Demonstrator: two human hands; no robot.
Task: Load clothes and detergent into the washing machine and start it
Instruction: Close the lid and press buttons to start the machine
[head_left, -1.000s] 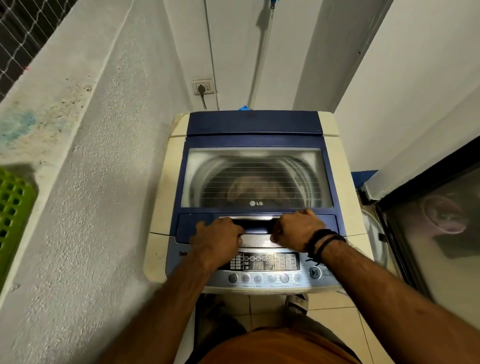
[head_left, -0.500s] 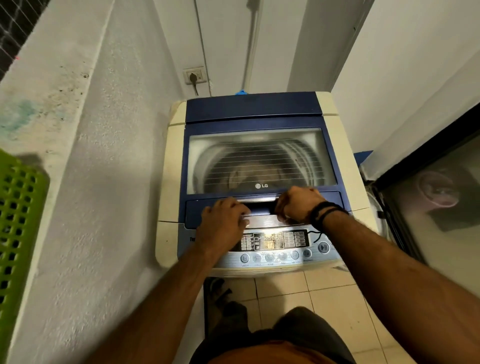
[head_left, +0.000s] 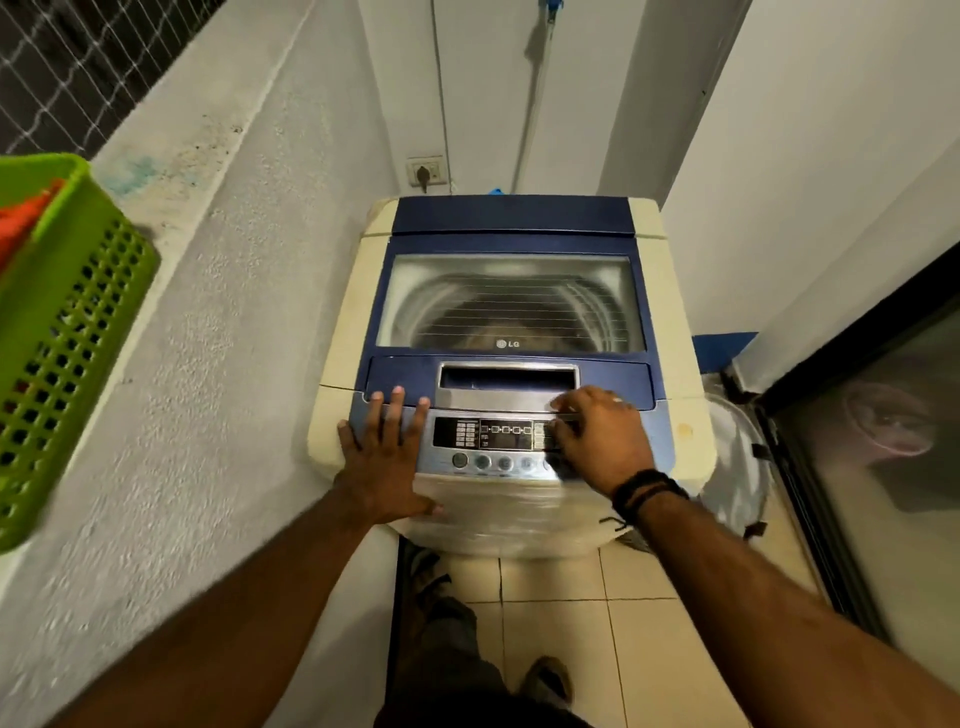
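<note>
A cream and blue top-loading washing machine (head_left: 675, 322) stands ahead with its glass lid (head_left: 511, 301) down; laundry shows dimly through the glass. My left hand (head_left: 382, 457) lies flat with spread fingers on the left front corner of the machine, beside the control panel (head_left: 493, 441). My right hand (head_left: 597, 441) rests over the right end of the panel, its fingers bent down onto the display and buttons and hiding them. The lid's handle recess (head_left: 506, 376) is uncovered.
A green perforated basket (head_left: 67, 332) with red cloth in it sits on the rough wall ledge at left. A wall socket (head_left: 426, 171) is behind the machine. A dark glass door (head_left: 883, 457) runs along the right. Tiled floor (head_left: 550, 623) lies below.
Both hands have left the lid's handle recess and come toward me, the left flat onto the machine's front corner, the right onto the panel. The view has pulled back, showing more of the basket.
</note>
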